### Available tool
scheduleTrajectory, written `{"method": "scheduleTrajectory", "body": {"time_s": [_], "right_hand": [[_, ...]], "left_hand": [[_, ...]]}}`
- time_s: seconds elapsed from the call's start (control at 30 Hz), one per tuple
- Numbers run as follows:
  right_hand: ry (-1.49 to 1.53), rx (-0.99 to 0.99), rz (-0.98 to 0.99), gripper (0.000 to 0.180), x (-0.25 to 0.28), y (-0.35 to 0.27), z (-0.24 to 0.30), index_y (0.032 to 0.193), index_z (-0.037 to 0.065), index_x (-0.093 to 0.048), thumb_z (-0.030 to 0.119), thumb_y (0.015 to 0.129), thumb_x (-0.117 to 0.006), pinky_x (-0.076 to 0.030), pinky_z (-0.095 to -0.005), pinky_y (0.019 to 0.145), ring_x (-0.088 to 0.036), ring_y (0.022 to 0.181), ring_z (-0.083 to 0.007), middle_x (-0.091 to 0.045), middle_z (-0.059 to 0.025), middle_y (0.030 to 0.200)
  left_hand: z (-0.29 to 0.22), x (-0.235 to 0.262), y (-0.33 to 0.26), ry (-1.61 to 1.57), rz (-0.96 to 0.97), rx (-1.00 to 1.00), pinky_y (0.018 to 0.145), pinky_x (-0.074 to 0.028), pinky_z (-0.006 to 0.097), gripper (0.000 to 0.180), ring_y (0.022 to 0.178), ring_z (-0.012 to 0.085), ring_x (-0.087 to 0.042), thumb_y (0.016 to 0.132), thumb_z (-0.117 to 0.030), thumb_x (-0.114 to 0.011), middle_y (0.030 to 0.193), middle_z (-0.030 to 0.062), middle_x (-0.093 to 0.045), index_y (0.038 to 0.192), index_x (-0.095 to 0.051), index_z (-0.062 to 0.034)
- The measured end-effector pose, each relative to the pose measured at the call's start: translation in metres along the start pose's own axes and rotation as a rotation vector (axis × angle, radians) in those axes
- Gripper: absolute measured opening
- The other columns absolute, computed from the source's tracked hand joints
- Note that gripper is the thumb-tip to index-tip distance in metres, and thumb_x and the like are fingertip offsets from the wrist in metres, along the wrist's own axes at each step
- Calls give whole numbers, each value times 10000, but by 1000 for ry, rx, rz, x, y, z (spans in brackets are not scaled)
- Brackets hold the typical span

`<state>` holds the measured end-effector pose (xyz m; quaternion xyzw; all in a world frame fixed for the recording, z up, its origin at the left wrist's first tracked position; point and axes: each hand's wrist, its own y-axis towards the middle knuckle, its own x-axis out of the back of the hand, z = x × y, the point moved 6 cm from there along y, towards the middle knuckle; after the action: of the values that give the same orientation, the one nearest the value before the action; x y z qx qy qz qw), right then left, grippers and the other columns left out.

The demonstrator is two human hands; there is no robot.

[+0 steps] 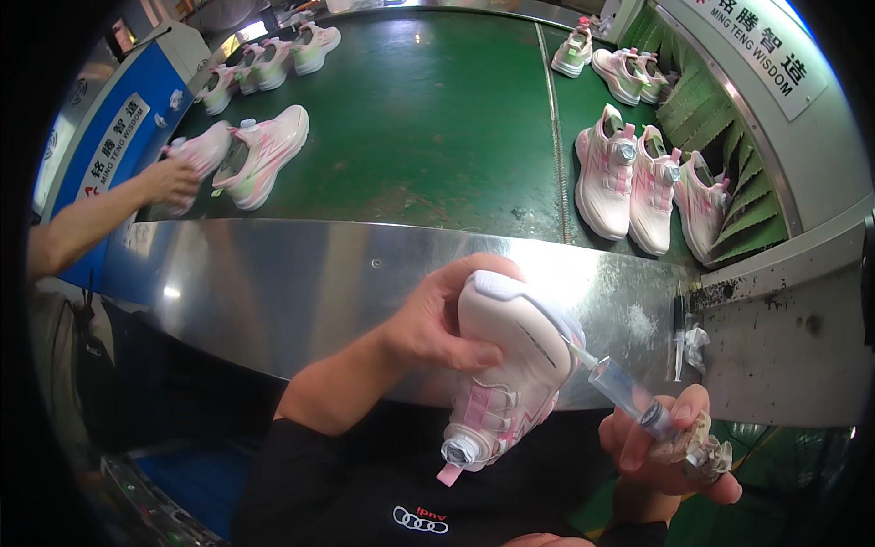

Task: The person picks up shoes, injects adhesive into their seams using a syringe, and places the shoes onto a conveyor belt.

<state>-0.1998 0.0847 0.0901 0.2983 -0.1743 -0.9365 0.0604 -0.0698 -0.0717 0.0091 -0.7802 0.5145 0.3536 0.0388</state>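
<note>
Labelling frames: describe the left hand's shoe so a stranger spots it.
Find the green belt, then the metal ledge before it. Over its near edge, the left hand grips the shoe: the only one with a syringe held to it.

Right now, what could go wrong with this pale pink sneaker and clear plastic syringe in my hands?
The clear plastic syringe points at the pale pink sneaker; a slip might mark its sole edge. Only your left hand holds the sneaker, so it could drop. The crumpled pale wad in your right hand may loosen its grip.
</note>
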Motion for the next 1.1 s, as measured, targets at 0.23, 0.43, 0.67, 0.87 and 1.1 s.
{"method": "scheduleTrajectory", "body": {"time_s": [0.23,0.43,0.67,0.87,1.1], "right_hand": [[-25,-8,3,771,-6,2,-2,1123,47,-436,641,678,-644,-373,-345,622,-494,662,-231,-600,-211,824],[0,-52,-34,788,-2,-1,-6,1124,40,-454,641,659,-663,-372,-356,674,-542,739,-254,-608,-210,841],[-59,-52,-38,700,-7,4,-4,1123,67,-425,557,700,-691,-305,-292,532,-489,599,-190,-573,-177,803],[-44,-36,-92,713,-3,-3,-4,1112,60,-424,549,679,-712,-296,-295,539,-499,615,-196,-569,-141,817],[-57,9,-97,813,10,-22,-11,1163,15,-416,609,673,-676,-363,-333,739,-502,758,-236,-547,-204,837]], "left_hand": [[-3,-12,0,53,18,-20,881,-458,378,622,1049,251,-553,579,-19,-786,1088,176,-570,1138,-513,-38],[-7,-20,-2,127,92,-64,886,-434,317,612,1038,154,-522,628,31,-746,1088,64,-550,1180,-490,-35],[-8,-17,-2,120,30,-31,884,-441,342,625,1041,196,-537,600,-10,-778,1086,115,-559,1157,-495,-43],[-7,-7,-2,112,-46,-16,881,-456,370,643,1031,242,-563,574,-63,-807,1088,166,-572,1138,-497,-46],[-2,5,1,108,-78,-14,862,-466,345,688,1012,224,-564,605,-107,-781,1090,144,-562,1196,-439,-24]]}}
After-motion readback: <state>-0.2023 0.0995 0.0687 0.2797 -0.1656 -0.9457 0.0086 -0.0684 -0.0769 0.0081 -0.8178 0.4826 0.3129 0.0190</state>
